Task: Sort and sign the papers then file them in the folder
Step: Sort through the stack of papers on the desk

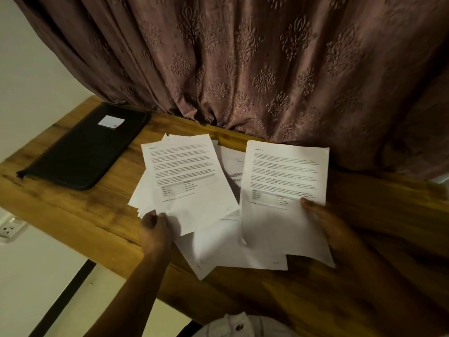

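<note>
My left hand (155, 229) grips the lower edge of a fanned stack of printed papers (187, 176) held over the wooden table (73, 210). My right hand (325, 222) holds a separate printed sheet (284, 190) by its right side, thumb on top. More loose sheets (230, 251) lie on the table beneath both. A closed black folder (82, 152) with a small white label lies at the far left of the table, apart from both hands. No pen is in view.
A brown patterned curtain (255, 69) hangs right behind the table's far edge. A white wall socket (9, 227) sits below the table's left end. The table's near edge runs diagonally, with floor visible to the lower left.
</note>
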